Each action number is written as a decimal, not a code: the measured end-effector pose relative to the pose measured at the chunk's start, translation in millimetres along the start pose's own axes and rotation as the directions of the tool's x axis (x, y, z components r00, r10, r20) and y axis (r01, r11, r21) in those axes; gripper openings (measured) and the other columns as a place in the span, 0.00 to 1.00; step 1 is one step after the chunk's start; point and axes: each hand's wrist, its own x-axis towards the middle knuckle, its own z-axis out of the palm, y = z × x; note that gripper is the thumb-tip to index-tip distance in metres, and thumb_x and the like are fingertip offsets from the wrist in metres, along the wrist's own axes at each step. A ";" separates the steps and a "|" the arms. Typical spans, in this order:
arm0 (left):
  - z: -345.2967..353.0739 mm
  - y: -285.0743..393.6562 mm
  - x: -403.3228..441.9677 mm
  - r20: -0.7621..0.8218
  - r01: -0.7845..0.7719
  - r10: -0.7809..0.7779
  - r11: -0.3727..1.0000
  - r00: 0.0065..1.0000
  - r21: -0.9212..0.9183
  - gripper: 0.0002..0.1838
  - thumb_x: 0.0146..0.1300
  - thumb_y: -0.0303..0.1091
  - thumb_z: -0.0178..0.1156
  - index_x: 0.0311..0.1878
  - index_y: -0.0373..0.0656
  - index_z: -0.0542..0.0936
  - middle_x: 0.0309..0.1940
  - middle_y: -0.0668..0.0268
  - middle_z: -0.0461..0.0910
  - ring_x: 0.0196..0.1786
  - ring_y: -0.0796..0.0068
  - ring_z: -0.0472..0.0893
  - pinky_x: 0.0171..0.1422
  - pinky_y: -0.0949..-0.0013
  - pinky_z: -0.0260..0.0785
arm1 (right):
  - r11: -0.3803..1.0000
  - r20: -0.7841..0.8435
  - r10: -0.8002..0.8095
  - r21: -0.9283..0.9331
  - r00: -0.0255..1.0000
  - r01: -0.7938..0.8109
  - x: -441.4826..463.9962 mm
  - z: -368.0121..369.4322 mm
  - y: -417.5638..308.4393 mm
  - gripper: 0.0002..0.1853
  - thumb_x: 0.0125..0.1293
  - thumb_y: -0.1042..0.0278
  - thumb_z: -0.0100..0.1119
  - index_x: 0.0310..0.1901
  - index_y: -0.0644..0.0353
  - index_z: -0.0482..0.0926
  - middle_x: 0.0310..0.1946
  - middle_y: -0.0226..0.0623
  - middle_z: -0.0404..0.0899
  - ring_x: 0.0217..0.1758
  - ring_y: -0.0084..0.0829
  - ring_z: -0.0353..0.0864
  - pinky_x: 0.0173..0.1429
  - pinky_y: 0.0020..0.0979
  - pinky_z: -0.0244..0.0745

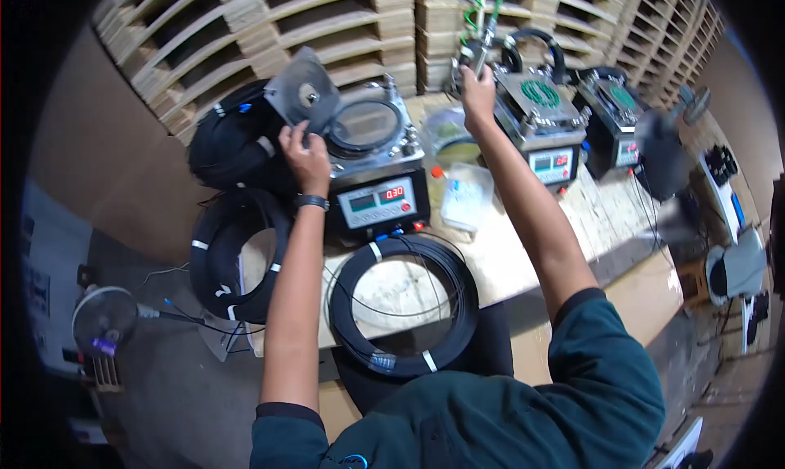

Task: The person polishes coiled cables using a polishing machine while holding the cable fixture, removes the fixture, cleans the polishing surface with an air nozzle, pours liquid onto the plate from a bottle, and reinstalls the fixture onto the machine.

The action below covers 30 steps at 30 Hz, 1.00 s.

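Note:
My left hand (306,160) has its fingers at the lower edge of a raised square plate (296,101) with a round metal centre, and seems to grip it. Below and right of the plate, a machine (364,175) shows a round dark-rimmed opening (366,125) on top and a red "0.30" display (394,194) in front. Up at the right, my right hand (479,101) is closed around a slim metal air gun (484,50) hanging from a green coiled hose (472,11). A coil of black cable (347,330) lies on the table edge before me.
Two similar machines (549,165) (623,138) with green rings on top stand to the right. A white translucent bottle (466,197) sits between machines. More black cable coils (203,264) (221,154) are at the left. Wooden pallets (343,19) form the back wall; a fan (105,320) stands left.

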 end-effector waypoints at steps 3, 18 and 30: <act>-1.3 -6.2 0.9 0.020 -0.026 0.024 0.998 1.000 0.057 0.16 0.62 0.28 0.58 0.52 0.34 0.82 0.60 0.46 0.72 0.64 0.47 0.73 0.70 0.56 0.64 | 0.981 0.043 0.053 -0.191 0.998 -0.044 15.6 -20.4 11.9 0.15 0.65 0.59 0.64 0.44 0.62 0.79 0.32 0.39 0.81 0.34 0.30 0.78 0.43 0.37 0.74; -5.6 3.5 0.3 0.044 -0.010 0.009 1.000 0.999 0.025 0.18 0.63 0.32 0.57 0.53 0.32 0.81 0.60 0.44 0.73 0.63 0.45 0.73 0.71 0.56 0.62 | 0.979 0.010 0.155 -0.132 0.988 -0.152 83.4 -27.5 99.6 0.30 0.63 0.71 0.63 0.66 0.67 0.68 0.55 0.48 0.81 0.56 0.35 0.82 0.61 0.34 0.75; -2.2 -1.4 -0.6 0.019 0.013 -0.013 1.000 1.000 -0.023 0.16 0.62 0.33 0.59 0.52 0.39 0.84 0.61 0.44 0.72 0.65 0.44 0.72 0.71 0.54 0.63 | 0.956 0.376 0.226 0.090 0.899 -0.278 25.6 4.7 30.7 0.15 0.71 0.69 0.59 0.56 0.64 0.79 0.42 0.33 0.82 0.40 0.23 0.82 0.37 0.26 0.79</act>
